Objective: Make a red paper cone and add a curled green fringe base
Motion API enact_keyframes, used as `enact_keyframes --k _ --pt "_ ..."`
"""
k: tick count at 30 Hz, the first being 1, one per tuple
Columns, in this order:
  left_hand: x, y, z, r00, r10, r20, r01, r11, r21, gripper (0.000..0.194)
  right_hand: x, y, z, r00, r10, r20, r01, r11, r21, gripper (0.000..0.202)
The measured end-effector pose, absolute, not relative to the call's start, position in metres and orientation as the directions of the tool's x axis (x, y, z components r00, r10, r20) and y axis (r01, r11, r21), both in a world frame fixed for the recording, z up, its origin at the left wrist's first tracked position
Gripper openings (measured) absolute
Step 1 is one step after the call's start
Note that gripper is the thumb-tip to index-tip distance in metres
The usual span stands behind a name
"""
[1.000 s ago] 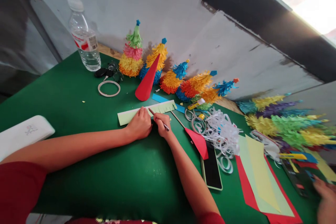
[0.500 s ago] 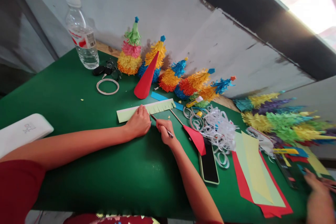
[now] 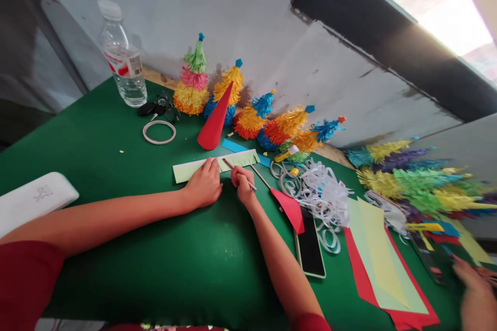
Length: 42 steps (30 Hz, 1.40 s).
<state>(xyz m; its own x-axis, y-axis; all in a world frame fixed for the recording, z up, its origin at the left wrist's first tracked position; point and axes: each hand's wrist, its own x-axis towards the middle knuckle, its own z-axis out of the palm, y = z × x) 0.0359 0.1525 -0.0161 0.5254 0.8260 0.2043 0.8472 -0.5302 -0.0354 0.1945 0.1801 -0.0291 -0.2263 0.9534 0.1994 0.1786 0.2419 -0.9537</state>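
A pale green paper strip (image 3: 186, 172) with a fringe of cuts along its right part lies on the green table. My left hand (image 3: 205, 184) presses on the strip's middle, fingers together. Just right of it, my right hand (image 3: 244, 182) is closed around a thin dark stick-like tool (image 3: 228, 164), whose tip rests on the fringed part. Behind the strip stands a red paper cone (image 3: 216, 123), beside a blue strip (image 3: 233, 147) lying flat. A thin stick with a red paper piece (image 3: 290, 208) on it lies right of my right hand.
Fringed paper cones (image 3: 193, 83) line the wall. A water bottle (image 3: 126, 70), keys (image 3: 161, 107), a ring (image 3: 159, 132) and a power bank (image 3: 37, 197) are left. White curls (image 3: 324, 191), a phone (image 3: 310, 243), paper sheets (image 3: 382, 253) and another person's hand (image 3: 476, 289) are right.
The tool's tip has moved up onto the strip, and my right hand has shifted slightly upward. The whole view has tilted a little, with things on the table appearing slightly lower.
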Motion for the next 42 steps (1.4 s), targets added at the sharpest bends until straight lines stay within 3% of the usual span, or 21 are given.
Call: enact_keyframes --k 7,35,42 --pt "0.035 0.155 -0.017 0.455 0.869 0.192 0.877 -0.475 0.070 0.063 0.185 0.188 -0.021 -0.271 0.932 0.243 0.327 0.326 -0.887 0.019" --pt "0.038 0.150 -0.016 0.474 0.867 0.151 0.880 -0.474 -0.043 0.062 0.196 0.169 -0.003 -0.532 0.817 0.221 0.496 0.512 -0.701 0.016" --pt "0.038 0.147 -0.018 0.467 0.865 0.183 0.880 -0.475 -0.003 0.062 0.216 0.142 -0.011 -0.467 0.863 0.195 0.462 0.426 -0.778 0.016"
